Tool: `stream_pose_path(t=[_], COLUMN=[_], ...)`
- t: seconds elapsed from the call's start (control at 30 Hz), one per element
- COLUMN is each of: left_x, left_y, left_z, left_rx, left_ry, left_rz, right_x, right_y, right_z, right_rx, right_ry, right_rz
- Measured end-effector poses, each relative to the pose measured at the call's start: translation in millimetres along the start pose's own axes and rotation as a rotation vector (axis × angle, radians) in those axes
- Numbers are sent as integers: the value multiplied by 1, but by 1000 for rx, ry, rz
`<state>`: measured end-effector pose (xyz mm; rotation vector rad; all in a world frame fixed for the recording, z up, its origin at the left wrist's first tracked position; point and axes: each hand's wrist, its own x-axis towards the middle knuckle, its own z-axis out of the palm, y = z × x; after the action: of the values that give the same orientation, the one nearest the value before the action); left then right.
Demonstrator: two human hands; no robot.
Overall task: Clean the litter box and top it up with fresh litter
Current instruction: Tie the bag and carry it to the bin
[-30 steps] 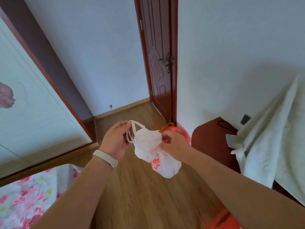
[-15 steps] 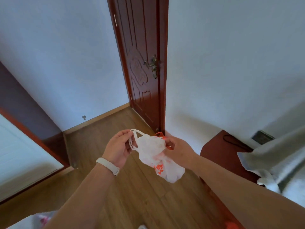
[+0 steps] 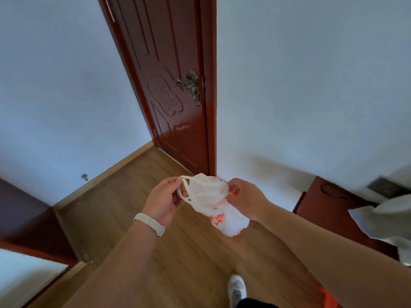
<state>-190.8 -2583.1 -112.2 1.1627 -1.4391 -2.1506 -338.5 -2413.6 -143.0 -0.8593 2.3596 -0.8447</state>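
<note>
A crumpled white plastic bag point(image 3: 211, 197) with orange print hangs between both hands at chest height over the wooden floor. My left hand point(image 3: 165, 200), with a white band on its wrist, pinches the bag's loop handles on the left. My right hand point(image 3: 246, 196) grips the bag's upper right edge; something small and red shows at its fingers. No litter box is in view.
A dark red wooden door point(image 3: 169, 85) with a metal handle point(image 3: 192, 86) stands shut straight ahead. A dark red cabinet point(image 3: 333, 203) with a pale cloth point(image 3: 387, 221) lies to the right. A dark wardrobe base point(image 3: 31, 223) is on the left. My white shoe point(image 3: 236, 287) is below.
The view has swung up and toward the door as I walk closer; the flowered bedding and the red object behind the bag have left view. Both hands keep holding the bag.
</note>
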Motion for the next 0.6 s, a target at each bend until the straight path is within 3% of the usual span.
stream_pose_path(t=[0.6], left_x=[235], left_y=[20], left_z=[85], left_rx=[293], left_ry=[-150], left_rz=[-211], right_x=[182], right_y=[72], right_z=[-3], right_rx=[175], right_ry=[58], right_rz=[232])
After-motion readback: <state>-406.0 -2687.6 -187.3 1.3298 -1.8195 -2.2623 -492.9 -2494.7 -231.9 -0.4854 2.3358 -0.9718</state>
